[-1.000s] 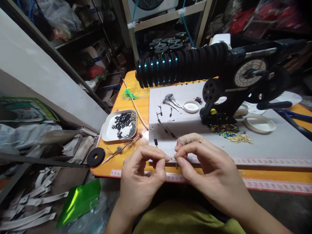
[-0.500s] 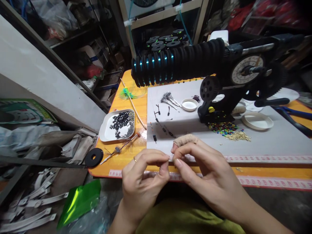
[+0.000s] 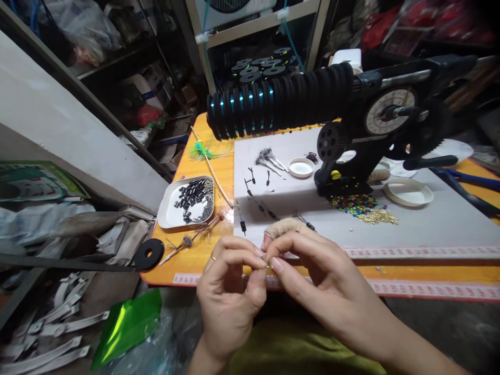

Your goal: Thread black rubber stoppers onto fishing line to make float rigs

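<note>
Over the table's front edge, my left hand (image 3: 230,291) is closed in a pinch, with a ring on one finger. Against its fingertips sit the thumb and fingers of my right hand (image 3: 320,265), also pinched; one right finger has a beige wrap (image 3: 284,227). A tiny gold-coloured piece (image 3: 269,266) shows where the fingertips meet, against the right thumb tip. Whatever the left fingertips hold is too small to make out. Beyond the hands, small black pieces with thin wires (image 3: 242,226) lie on a white board (image 3: 336,229).
A black winding machine (image 3: 344,151) with a ribbed roller stands behind. Under it lie coloured beads (image 3: 353,204) and gold-coloured pieces (image 3: 380,215). At left are a white tray (image 3: 166,211) of black parts and a black disc (image 3: 149,254). A round white dish (image 3: 410,200) sits at right.
Both hands have come closer together, so their fingertips meet, and the tiny gold-coloured piece has come into view. The right hand has shifted left, uncovering another black piece on the board.
</note>
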Motion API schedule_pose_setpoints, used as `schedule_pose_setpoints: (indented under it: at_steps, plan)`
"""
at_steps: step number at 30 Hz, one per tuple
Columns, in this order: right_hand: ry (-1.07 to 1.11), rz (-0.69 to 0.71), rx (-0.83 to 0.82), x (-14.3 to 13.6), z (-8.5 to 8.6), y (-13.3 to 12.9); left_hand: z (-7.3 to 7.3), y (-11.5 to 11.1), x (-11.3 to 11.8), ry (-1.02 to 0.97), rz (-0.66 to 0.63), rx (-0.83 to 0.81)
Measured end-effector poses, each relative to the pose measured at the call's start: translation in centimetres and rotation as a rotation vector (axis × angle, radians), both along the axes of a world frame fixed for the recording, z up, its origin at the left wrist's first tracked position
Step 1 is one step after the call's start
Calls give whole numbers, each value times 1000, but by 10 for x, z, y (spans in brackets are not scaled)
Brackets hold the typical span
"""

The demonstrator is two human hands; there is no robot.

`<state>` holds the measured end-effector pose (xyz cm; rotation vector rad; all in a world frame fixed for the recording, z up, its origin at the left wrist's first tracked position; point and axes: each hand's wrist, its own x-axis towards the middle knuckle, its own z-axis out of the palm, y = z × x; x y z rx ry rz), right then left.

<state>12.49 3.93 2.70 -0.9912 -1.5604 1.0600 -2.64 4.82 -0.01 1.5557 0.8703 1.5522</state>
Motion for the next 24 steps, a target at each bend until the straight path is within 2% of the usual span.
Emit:
schedule_pose_setpoints:
  at_steps: [2,5,8,10,15,19,21,24]
  plan:
    - [-25,21,6,1,0,1,-2,-1,0,-19,-29,-29]
    - [-115,37,21,5,-1,5,-5,-3,0,3,-25,13]
    - [-264,3,119,10,-1,7,-8,-4,0,42,39,80]
    - [-317,-29,205,13,0,7,-8,-5,0,8,52,59]
    - [-247,-23,367,16,0,2,-6,-4,1,-136,-59,-101]
    - [-317,-37,480,16,-3,-1,-8,-4,-2,-248,-190,-215]
    - [-389,-71,530,15,-4,-1,-9,-4,-3,-253,-197,-204]
    - [-403,-101,537,13,-6,1,-8,-4,-3,-240,-130,-150]
